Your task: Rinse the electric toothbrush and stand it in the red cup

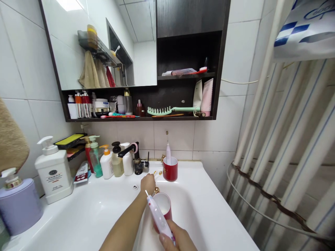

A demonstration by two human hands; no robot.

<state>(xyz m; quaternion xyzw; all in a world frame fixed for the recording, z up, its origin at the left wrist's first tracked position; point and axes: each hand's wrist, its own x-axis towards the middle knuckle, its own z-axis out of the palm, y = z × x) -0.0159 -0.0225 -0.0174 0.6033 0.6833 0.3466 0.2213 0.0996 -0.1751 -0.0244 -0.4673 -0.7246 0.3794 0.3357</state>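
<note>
Over the white ceramic sink (214, 223), the left hand (148, 183) reaches to the sink's back rim with its fingers curled; what it grips is unclear. Nearer the sink's front, the right hand (178, 240) clasps a white-and-pink electric toothbrush (158, 218) against a red, white-lined cup (163, 205).

The pump bottle (54, 174) label is too small to read

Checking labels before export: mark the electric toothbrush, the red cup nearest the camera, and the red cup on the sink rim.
electric toothbrush (158, 217): head view, white handle.
near red cup (162, 203): head view, white inner wall.
red cup on sink rim (170, 172): head view, red outer wall.
</note>
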